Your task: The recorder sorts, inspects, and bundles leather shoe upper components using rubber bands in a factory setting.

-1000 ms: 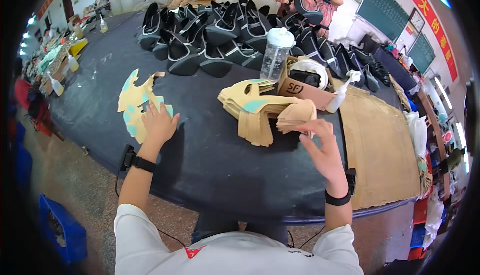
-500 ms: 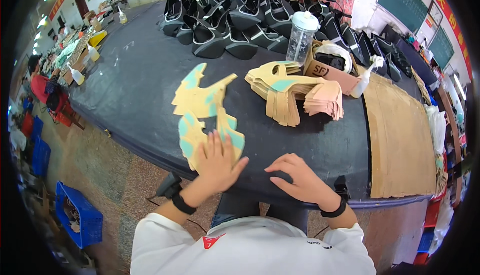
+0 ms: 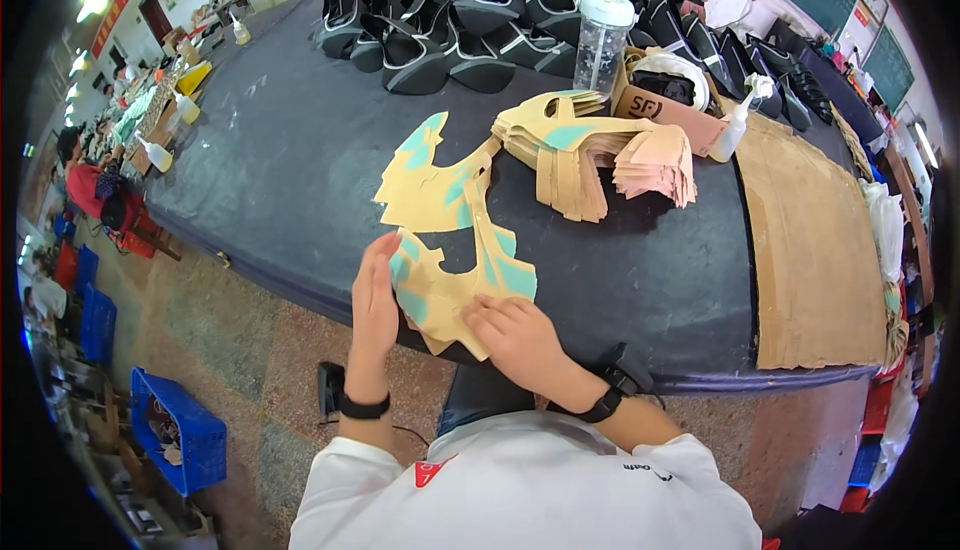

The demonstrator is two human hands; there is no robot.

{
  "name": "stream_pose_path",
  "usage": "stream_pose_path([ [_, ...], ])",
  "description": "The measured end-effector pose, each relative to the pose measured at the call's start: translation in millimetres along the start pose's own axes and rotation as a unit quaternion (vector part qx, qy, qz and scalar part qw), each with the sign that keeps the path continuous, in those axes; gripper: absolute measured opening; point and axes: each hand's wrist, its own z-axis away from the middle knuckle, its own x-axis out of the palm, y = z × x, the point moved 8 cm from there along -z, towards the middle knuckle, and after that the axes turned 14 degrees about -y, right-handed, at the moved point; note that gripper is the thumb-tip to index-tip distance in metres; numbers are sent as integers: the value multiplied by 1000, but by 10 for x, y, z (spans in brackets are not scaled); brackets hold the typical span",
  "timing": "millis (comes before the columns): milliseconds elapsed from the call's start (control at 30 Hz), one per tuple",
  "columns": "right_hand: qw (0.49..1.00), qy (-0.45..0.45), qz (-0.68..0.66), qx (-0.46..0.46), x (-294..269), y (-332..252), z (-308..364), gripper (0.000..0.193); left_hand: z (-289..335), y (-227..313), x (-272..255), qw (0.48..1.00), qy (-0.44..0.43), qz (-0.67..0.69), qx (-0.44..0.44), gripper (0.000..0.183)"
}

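Neither grip was closed: our left hand (image 3: 374, 295) lay flat against the edge of the tan-and-teal cut piece (image 3: 455, 285) at the near rim of the dark worktop (image 3: 280, 170), and our right hand (image 3: 515, 335) pressed open-fingered on it. Squaring it well, we judged, meant keeping both palms flat. Half a second earlier, our right hand lay off the piece.

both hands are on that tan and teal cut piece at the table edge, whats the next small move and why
Probably slide the cut piece back onto the table: its near end overhangs the edge. The left hand rests against its left side and the right hand presses its near corner, so both could nudge it forward.
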Motion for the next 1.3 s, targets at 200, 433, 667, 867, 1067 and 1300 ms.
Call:
stream_pose_path([
  [200, 999, -23, -46, 13, -52, 41, 25, 31, -215, -117, 181, 955, -191, -228, -20, 55],
  [433, 999, 39, 7, 2, -59, -94, -54, 26, -214, -139, 186, 954, -189, -229, -34, 56],
  [667, 835, 280, -373, 292, -937, 638, 847, 11, -198, -150, 242, 929, -169, -326, -50, 50],
  [867, 618, 538, -478, 315, -1652, 1053, 2205, 32, -151, -99, 274, 837, -88, -538, -46, 53],
  [1067, 601, 552, -504, 283, -1746, 1105, 2838, 38, -118, 91, 99, 760, 89, -643, 31, 43],
  [1300, 612, 508, -537, 280, -1347, 824, 2077, 43, 208, 937, 1466, 944, -159, -218, 191, 16],
])
